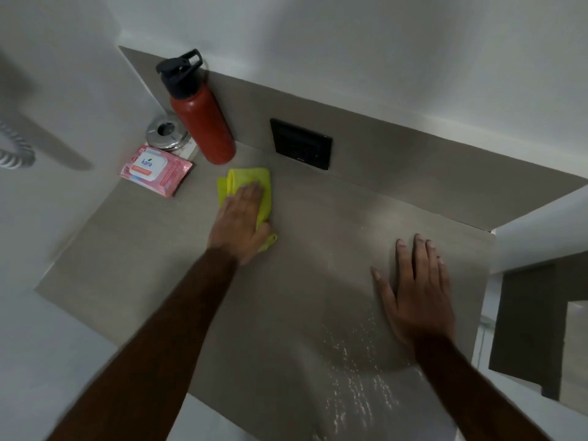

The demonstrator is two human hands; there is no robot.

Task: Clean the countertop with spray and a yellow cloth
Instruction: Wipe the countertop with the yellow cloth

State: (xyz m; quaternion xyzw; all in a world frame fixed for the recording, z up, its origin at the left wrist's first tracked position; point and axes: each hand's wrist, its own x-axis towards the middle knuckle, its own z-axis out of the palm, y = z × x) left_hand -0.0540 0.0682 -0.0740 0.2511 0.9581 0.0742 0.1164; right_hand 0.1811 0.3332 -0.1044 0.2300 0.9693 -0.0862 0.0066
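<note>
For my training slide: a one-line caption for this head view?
Left hand presses yellow cloth flat on grey countertop; right hand rests beside spray droplets.

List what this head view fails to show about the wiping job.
- Spray bottle: not in the head view.
- Folded yellow cloth: the left hand covers its middle.
- Grey stone countertop: both arms hide strips; its near edge is cut off by the frame.
- Pink wipes pack: small print too small to read.
- Right hand: flat on the counter, palm side hidden.
</note>
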